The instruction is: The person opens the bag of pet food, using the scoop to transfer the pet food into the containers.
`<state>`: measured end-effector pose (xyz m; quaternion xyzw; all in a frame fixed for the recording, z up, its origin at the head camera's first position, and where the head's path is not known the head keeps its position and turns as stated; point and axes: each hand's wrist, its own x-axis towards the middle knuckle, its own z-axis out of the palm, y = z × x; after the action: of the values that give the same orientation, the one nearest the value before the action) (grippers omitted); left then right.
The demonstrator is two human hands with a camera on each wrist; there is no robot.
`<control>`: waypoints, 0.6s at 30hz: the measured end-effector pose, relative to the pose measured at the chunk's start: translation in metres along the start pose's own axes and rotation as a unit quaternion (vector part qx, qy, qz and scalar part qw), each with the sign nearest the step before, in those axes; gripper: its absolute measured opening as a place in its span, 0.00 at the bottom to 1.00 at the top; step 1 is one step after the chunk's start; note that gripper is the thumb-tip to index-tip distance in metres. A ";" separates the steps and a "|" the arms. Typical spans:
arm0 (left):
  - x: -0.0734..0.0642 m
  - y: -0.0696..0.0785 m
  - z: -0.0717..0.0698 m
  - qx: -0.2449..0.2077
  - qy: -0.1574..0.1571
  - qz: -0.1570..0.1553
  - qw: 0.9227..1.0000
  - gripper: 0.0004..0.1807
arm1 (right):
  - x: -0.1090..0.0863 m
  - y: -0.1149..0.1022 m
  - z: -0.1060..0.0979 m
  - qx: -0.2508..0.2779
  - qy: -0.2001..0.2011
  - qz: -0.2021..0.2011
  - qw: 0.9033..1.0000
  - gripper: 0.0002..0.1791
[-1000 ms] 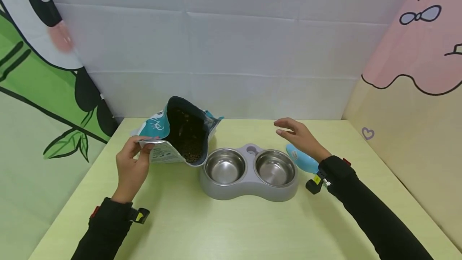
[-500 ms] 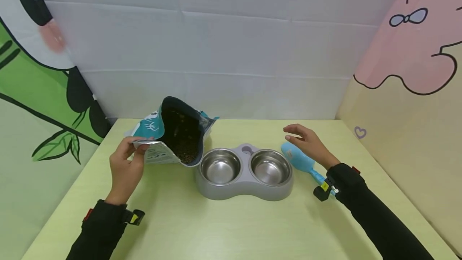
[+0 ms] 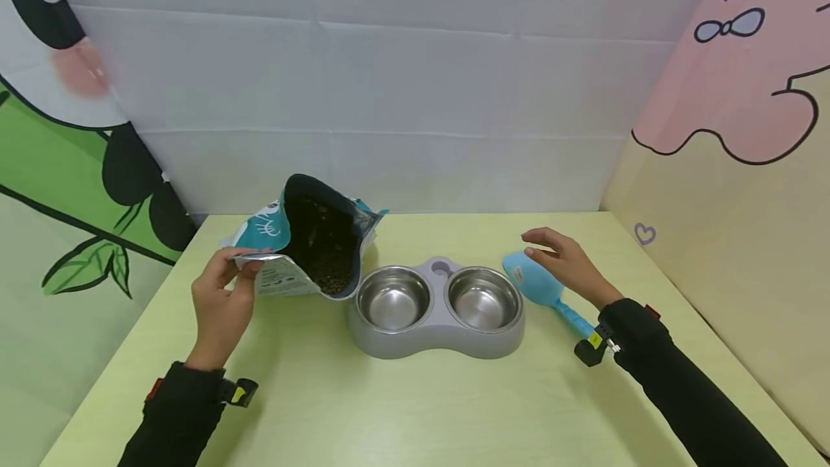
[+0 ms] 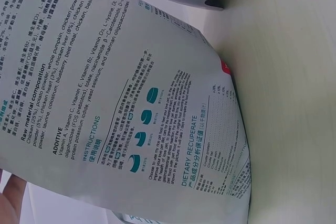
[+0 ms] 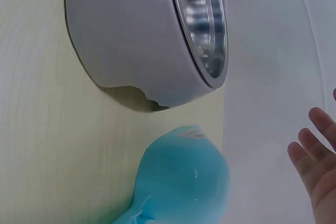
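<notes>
In the head view my left hand (image 3: 223, 301) pinches the near edge of an open pet food bag (image 3: 279, 276), thumb inside and fingers outside. Brown kibble (image 3: 333, 272) lies deep in its dark mouth, which tilts toward me. Just right of the bag stands a grey double pet bowl (image 3: 434, 341) with two steel bowls. A blue scoop (image 3: 534, 279) lies on the table to its right. Over the scoop hovers my right hand (image 3: 564, 261), fingers loosely bent and holding nothing. The right wrist view shows the scoop (image 5: 181, 177) beside the bowl stand (image 5: 131, 35), apart from my fingers.
The pale yellow table (image 3: 415, 416) ends at a white sheet (image 3: 415, 92) hung behind it. Cartoon-printed walls flank both sides, a green one (image 3: 58, 157) at left and a pink and yellow one (image 3: 713, 107) at right.
My right hand has moved right and toward me, away from the bowls, uncovering more of the scoop. My left hand keeps its grip on the bag; the head view has shifted slightly.
</notes>
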<state>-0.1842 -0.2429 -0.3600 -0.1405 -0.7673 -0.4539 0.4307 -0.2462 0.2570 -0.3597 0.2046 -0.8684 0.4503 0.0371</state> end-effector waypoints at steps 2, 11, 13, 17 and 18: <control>0.000 0.000 0.000 -0.002 0.000 0.001 1.000 0.10 | -0.002 0.002 0.000 -0.004 0.002 0.003 1.000 0.21; -0.003 -0.001 -0.001 0.004 -0.001 0.002 1.000 0.09 | -0.016 0.013 -0.001 -0.025 0.028 0.008 0.999 0.21; -0.003 -0.001 -0.001 0.005 -0.001 0.003 1.000 0.09 | -0.018 0.014 -0.002 -0.027 0.035 0.011 0.999 0.21; -0.001 -0.001 0.000 0.001 -0.003 0.006 1.000 0.09 | -0.024 0.015 -0.005 -0.033 0.042 0.025 0.998 0.20; -0.001 -0.001 0.001 -0.001 -0.003 0.006 1.000 0.09 | -0.025 0.015 -0.006 -0.035 0.042 0.027 0.998 0.20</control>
<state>-0.1846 -0.2425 -0.3611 -0.1470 -0.7670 -0.4516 0.4315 -0.2298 0.2777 -0.3738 0.1602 -0.8866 0.4285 0.0686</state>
